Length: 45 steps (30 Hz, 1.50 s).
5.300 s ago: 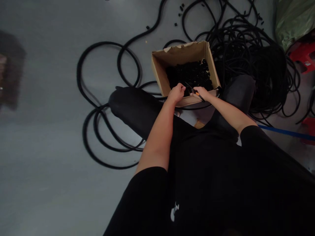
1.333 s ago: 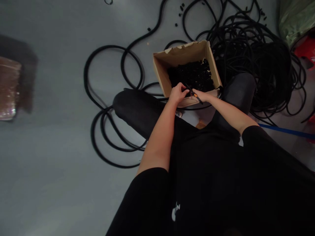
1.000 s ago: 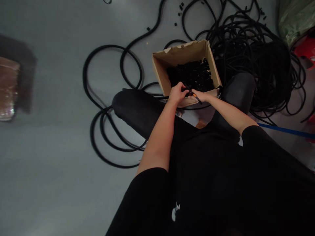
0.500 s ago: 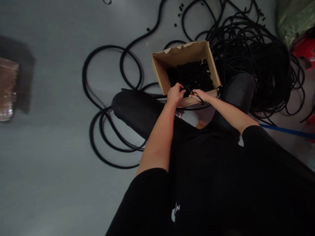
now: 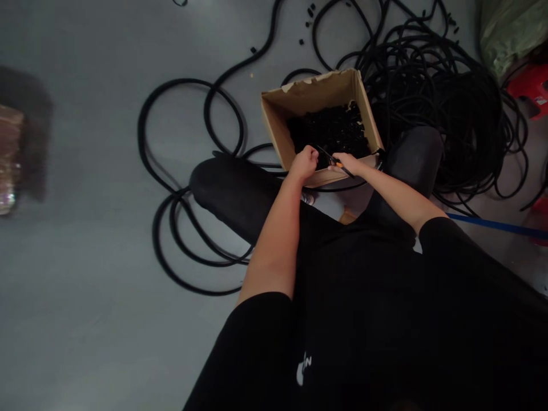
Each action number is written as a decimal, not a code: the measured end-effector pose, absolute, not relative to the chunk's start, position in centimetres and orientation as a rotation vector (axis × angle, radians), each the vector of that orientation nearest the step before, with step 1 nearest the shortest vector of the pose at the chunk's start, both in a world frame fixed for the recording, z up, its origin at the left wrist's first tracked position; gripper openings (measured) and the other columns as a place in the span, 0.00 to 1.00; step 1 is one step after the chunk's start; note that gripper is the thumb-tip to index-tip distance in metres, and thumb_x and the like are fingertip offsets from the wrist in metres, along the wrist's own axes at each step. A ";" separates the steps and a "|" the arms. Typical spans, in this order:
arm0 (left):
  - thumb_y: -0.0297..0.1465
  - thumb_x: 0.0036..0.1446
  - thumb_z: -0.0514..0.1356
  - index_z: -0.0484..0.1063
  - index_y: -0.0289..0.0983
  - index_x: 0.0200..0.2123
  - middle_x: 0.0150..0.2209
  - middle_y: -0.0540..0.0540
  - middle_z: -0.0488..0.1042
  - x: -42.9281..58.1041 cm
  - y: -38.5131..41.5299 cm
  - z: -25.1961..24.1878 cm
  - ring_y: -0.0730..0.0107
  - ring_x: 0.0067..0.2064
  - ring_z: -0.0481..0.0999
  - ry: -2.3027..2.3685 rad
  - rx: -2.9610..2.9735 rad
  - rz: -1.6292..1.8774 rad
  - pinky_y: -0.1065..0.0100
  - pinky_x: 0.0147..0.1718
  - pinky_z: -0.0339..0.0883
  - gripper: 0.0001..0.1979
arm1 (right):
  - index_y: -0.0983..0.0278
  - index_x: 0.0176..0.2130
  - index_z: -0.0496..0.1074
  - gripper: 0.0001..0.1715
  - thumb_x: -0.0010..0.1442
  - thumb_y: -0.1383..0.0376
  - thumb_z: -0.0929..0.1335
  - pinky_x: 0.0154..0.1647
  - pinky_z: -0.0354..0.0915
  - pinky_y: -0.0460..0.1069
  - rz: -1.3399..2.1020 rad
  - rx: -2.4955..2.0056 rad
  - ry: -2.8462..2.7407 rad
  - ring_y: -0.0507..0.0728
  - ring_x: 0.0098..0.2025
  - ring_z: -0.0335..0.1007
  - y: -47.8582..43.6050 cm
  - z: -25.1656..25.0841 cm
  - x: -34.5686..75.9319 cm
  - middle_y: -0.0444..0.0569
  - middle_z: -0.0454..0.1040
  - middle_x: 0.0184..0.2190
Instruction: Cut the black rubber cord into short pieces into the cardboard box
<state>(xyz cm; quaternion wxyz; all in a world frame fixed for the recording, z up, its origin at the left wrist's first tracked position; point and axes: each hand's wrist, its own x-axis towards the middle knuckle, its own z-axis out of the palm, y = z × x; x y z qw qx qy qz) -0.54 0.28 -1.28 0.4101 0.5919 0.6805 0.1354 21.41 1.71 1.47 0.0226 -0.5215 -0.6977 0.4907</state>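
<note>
Black rubber pieces heaped inside a torn cardboard box, set between the left knee and right knee. Right hand gripping a small orange-handled cutter, blades over the pile; left hand curled closed just beside them. Black cable looped around the box on the grey floor; blue strip and red plastic stool off to the right.

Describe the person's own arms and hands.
The left sleeve and right sleeve are short and black, leaving both arms bare below them. The left hand and right hand wear no gloves, and neither wrist shows a watch or band. The black top carries a small white marking.
</note>
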 end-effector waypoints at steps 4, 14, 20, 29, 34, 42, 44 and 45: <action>0.39 0.80 0.60 0.75 0.43 0.39 0.34 0.44 0.78 -0.4 0.5 -1.5 0.57 0.39 0.78 1.538 1.437 0.327 0.56 0.53 0.81 0.14 | 0.56 0.38 0.65 0.14 0.66 0.65 0.75 0.48 0.63 0.48 1.522 -1.553 -2.223 0.57 0.42 0.68 2.0 1.2 21.8 0.40 0.72 0.34; 0.41 0.77 0.66 0.80 0.40 0.55 0.42 0.42 0.84 -0.8 0.6 -1.0 0.55 0.45 0.83 1.613 1.373 0.427 0.56 0.54 0.82 0.12 | 0.58 0.39 0.68 0.13 0.67 0.60 0.76 0.47 0.61 0.50 1.441 -1.581 -2.228 0.57 0.42 0.67 2.3 1.6 22.4 0.41 0.73 0.34; 0.36 0.66 0.73 0.82 0.41 0.52 0.47 0.41 0.86 -0.8 0.3 -0.6 0.47 0.55 0.83 1.568 1.554 0.367 0.52 0.63 0.79 0.13 | 0.56 0.39 0.66 0.15 0.67 0.58 0.76 0.45 0.62 0.49 1.493 -1.500 -2.182 0.56 0.40 0.66 1.9 1.1 22.2 0.39 0.68 0.32; 0.34 0.70 0.71 0.84 0.43 0.64 0.51 0.36 0.89 -0.5 -0.2 1.5 0.38 0.63 0.87 1.741 1.490 0.328 0.47 0.67 0.78 0.20 | 0.58 0.37 0.69 0.17 0.71 0.62 0.78 0.42 0.63 0.49 1.425 -1.611 -2.146 0.56 0.38 0.70 2.1 0.1 22.2 0.40 0.72 0.31; 0.35 0.71 0.72 0.82 0.45 0.64 0.53 0.34 0.91 -0.5 -0.1 1.8 0.34 0.65 0.88 1.813 1.479 0.293 0.43 0.68 0.80 0.20 | 0.57 0.45 0.65 0.17 0.79 0.65 0.76 0.35 0.68 0.46 1.762 -1.644 -1.955 0.53 0.31 0.69 1.5 -1.6 22.1 0.35 0.67 0.31; 0.41 0.73 0.68 0.82 0.47 0.65 0.55 0.30 0.93 0.1 -0.5 3.0 0.29 0.66 0.91 1.798 1.613 0.052 0.41 0.67 0.82 0.20 | 0.58 0.44 0.64 0.18 0.79 0.72 0.75 0.34 0.63 0.42 1.770 -1.468 -1.941 0.50 0.30 0.65 0.6 -1.8 21.3 0.33 0.67 0.30; 0.42 0.72 0.68 0.81 0.48 0.67 0.56 0.31 0.93 0.2 -0.6 3.3 0.27 0.68 0.90 1.820 1.596 0.046 0.39 0.68 0.83 0.23 | 0.57 0.43 0.62 0.21 0.79 0.70 0.76 0.33 0.61 0.42 1.727 -1.410 -1.960 0.50 0.30 0.63 0.6 -2.3 21.3 0.32 0.64 0.29; 0.42 0.72 0.68 0.81 0.47 0.69 0.58 0.30 0.92 0.3 -0.6 3.4 0.26 0.69 0.90 1.817 1.587 0.044 0.38 0.70 0.83 0.25 | 0.57 0.43 0.62 0.22 0.80 0.69 0.77 0.33 0.60 0.42 1.746 -1.381 -1.982 0.50 0.31 0.63 0.7 -2.7 21.3 0.32 0.64 0.29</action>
